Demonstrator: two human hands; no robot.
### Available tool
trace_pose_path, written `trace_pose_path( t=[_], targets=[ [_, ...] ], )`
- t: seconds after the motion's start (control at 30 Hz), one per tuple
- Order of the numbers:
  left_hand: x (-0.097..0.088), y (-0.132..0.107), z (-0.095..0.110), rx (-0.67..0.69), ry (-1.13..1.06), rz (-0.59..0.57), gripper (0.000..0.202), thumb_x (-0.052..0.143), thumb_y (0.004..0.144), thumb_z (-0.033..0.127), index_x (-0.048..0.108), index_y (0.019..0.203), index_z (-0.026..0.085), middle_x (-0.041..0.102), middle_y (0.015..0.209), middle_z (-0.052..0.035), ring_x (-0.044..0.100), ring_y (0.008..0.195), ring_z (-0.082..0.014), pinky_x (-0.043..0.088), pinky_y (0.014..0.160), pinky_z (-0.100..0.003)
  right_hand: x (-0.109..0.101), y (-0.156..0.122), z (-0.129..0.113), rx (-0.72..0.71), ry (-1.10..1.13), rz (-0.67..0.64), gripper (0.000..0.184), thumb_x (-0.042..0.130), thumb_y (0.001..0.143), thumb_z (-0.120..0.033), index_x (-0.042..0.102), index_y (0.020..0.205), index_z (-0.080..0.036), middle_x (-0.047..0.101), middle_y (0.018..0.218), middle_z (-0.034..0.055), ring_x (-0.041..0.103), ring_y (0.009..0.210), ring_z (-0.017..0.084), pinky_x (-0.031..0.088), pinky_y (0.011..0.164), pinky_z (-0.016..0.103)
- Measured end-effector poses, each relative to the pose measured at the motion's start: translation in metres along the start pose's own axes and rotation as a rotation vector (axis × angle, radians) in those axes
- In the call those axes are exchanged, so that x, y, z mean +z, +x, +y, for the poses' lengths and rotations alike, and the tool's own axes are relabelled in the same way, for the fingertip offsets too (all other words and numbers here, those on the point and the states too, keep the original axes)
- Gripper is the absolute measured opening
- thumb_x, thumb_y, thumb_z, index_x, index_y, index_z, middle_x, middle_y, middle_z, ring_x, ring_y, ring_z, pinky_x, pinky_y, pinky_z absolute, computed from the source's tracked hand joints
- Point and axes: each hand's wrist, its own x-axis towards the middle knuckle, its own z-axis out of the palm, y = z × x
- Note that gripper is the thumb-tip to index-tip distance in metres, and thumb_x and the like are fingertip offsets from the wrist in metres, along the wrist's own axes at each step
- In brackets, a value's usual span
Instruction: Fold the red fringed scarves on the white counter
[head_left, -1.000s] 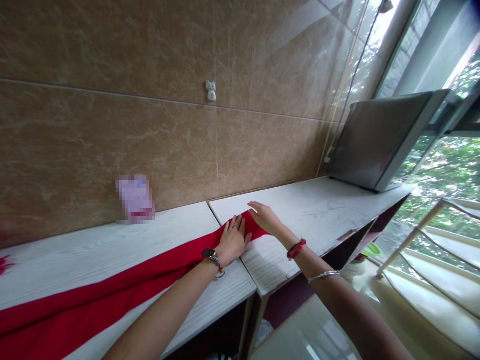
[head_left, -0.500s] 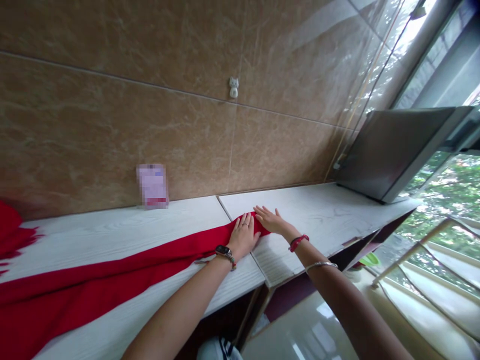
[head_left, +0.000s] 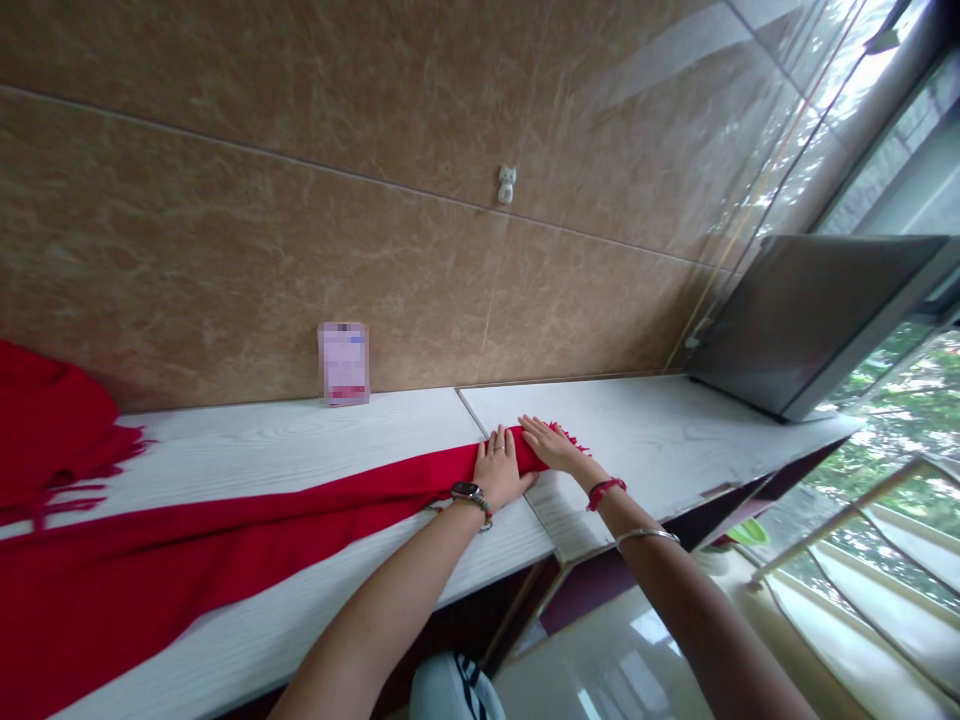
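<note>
A long red scarf (head_left: pixel 247 535) lies stretched along the white wood-grain shelf (head_left: pixel 660 440), its fringed end near the shelf's middle seam. My left hand (head_left: pixel 501 470) lies flat on the scarf close to that end, fingers stretched out; a watch sits on its wrist. My right hand (head_left: pixel 550 445) rests flat on the scarf's fringed tip, fingers extended, with a red bracelet and a silver bangle on the arm. A bunched part of the red scarf (head_left: pixel 45 430) with fringe lies at the far left.
A brown tiled wall (head_left: pixel 300 220) backs the shelf, with a small white cat-shaped hook (head_left: pixel 507 184) on it. A small blurred card (head_left: pixel 343 362) leans against the wall. A grey microwave (head_left: pixel 817 320) stands at the right end, by a window.
The view has swung left, revealing more scarf and its bunched end at the far left. Both hands stay flat on the scarf's end; the right hand has settled over the fringed tip.
</note>
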Motion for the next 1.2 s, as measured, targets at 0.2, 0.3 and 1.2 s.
trace_pose_path(
  t=[0.2, 0.3, 1.2],
  targets=[
    [0.002, -0.001, 0.0, -0.001, 0.009, 0.038, 0.084, 0.045, 0.079, 0.049, 0.014, 0.139, -0.001, 0.01, 0.147, -0.0198, 0.014, 0.134, -0.0288, 0.019, 0.107, -0.043, -0.03, 0.011, -0.007, 0.138, 0.029, -0.022, 0.045, 0.02, 0.094, -0.027, 0.028, 0.138, -0.018, 0.025, 0.144, 0.0125, 0.021, 0.132, 0.026, 0.025, 0.098, 0.059],
    [0.005, 0.001, -0.001, -0.003, 0.016, 0.044, 0.084, 0.044, 0.08, 0.051, 0.014, 0.139, -0.001, 0.011, 0.147, -0.0198, 0.015, 0.134, -0.0283, 0.019, 0.107, -0.043, -0.027, 0.012, -0.012, 0.097, 0.002, -0.011, 0.045, 0.021, 0.094, -0.026, 0.031, 0.137, -0.017, 0.027, 0.143, 0.0135, 0.02, 0.132, 0.025, 0.026, 0.1, 0.057],
    [-0.121, -0.293, -0.252, -0.468, 0.426, 0.04, 0.06, 0.031, 0.089, 0.047, 0.028, 0.137, 0.011, 0.028, 0.143, -0.0158, 0.025, 0.131, -0.0313, 0.028, 0.1, -0.048, -0.052, 0.061, -0.23, -0.52, 0.521, -0.023, 0.053, 0.041, 0.088, -0.039, 0.037, 0.134, -0.013, 0.042, 0.135, 0.0133, 0.039, 0.124, 0.022, 0.03, 0.104, 0.039]
  ],
)
